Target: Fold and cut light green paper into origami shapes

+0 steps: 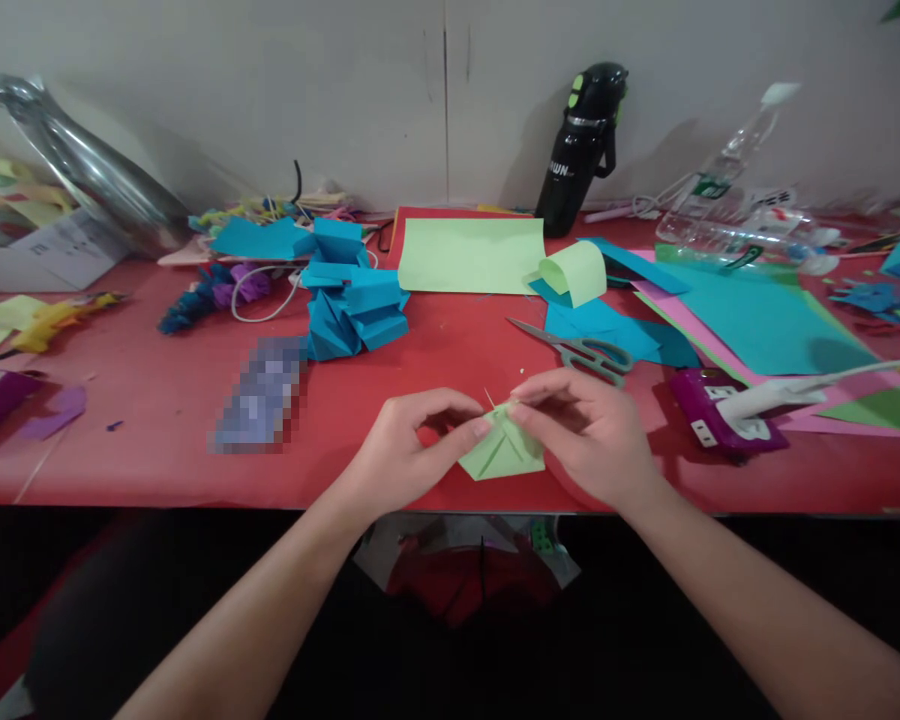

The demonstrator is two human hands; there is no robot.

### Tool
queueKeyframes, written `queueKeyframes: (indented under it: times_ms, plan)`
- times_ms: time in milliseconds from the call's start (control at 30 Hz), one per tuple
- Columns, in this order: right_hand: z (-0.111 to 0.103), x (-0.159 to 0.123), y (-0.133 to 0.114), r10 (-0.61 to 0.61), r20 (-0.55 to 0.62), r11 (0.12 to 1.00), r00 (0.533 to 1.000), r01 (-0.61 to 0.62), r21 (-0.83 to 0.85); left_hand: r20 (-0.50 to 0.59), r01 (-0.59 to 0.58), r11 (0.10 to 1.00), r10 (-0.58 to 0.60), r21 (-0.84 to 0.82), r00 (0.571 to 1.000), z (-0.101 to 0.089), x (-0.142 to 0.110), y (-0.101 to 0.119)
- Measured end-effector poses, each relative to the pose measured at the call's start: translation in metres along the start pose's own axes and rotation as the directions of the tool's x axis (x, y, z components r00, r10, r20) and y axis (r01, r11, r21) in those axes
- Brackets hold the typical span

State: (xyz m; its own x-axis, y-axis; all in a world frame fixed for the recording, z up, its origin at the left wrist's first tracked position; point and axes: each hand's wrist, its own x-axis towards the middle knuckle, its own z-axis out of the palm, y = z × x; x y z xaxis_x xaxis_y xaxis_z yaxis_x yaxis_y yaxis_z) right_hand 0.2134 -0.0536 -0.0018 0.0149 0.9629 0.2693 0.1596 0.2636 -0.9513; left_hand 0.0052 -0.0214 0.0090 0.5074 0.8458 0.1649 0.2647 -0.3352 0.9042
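Observation:
A small folded piece of light green paper (504,455) with slanting creases is held between my two hands near the table's front edge. My left hand (427,430) pinches its upper left part between thumb and fingers. On the upper right, my right hand (581,425) grips the same paper, thumb in front and fingers behind. A thin pale sliver sticks up between the hands; what it is I cannot make out. Just beyond my right hand lie grey-handled scissors (589,352), blades pointing left. Blue pleated paper (352,300) stands farther back on the left.
Light green sheets (471,255) lie at the back, beside a curled green strip (576,272). A black bottle (579,150) leans on the wall. A purple power strip (727,415) with a white plug sits right. Coloured sheets (757,320) and clear plastic bottles (709,205) lie beyond.

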Motion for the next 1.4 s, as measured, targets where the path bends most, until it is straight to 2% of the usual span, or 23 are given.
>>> queueKeyframes:
  times_ms: [100,333,533,700,800,933,1033,1100,1167,1267,1333,1400]
  plan:
    - [0.006,-0.004,0.003,0.023,0.050,0.999,0.998,-0.025,0.034,-0.006,-0.002,1.000,0.002,0.026,1.000,0.004,0.000,-0.002]
    - [0.010,-0.003,0.004,0.023,0.044,0.999,0.999,-0.024,0.040,-0.047,0.006,0.981,0.004,0.194,0.999,0.003,0.001,-0.005]
    - [0.004,-0.002,0.003,0.021,0.027,1.000,0.999,-0.021,-0.007,0.067,0.026,0.988,-0.037,0.155,0.997,-0.005,0.000,-0.008]
    - [0.001,0.000,0.003,0.011,0.030,0.999,0.999,-0.010,-0.033,0.064,0.024,0.964,-0.042,0.264,0.997,-0.010,0.001,-0.008]
    - [0.000,0.002,0.004,0.038,0.052,0.998,0.998,-0.035,-0.045,0.115,0.058,0.977,-0.083,0.207,0.990,-0.009,0.000,-0.007]
    - [-0.001,0.002,0.006,0.096,0.143,0.992,0.985,-0.083,-0.093,0.284,0.172,0.984,-0.178,0.046,0.942,-0.004,-0.001,-0.006]
    - [0.001,-0.001,0.005,0.140,0.208,0.988,0.968,-0.122,-0.095,0.324,0.205,0.979,-0.194,0.000,0.926,0.000,-0.001,-0.006]
    - [0.002,-0.001,0.004,0.161,0.215,0.986,0.963,-0.147,-0.076,0.299,0.189,0.982,-0.182,0.008,0.937,0.003,-0.001,-0.007]
    - [0.003,-0.001,0.004,0.170,0.169,0.985,0.971,-0.166,-0.040,0.237,0.155,0.988,-0.155,0.021,0.959,0.004,-0.001,-0.009]
    - [0.000,0.003,0.006,0.169,0.072,0.985,0.983,-0.171,0.019,0.046,0.135,0.991,-0.135,0.000,0.990,0.003,0.000,-0.013]
    - [-0.003,0.005,0.010,0.182,0.038,0.983,0.983,-0.183,0.019,-0.105,0.145,0.986,-0.153,-0.078,0.983,0.003,0.001,-0.016]
    - [-0.005,0.005,0.014,0.205,0.044,0.978,0.978,-0.207,0.025,-0.198,0.140,0.970,-0.179,-0.200,0.964,0.004,0.001,-0.017]
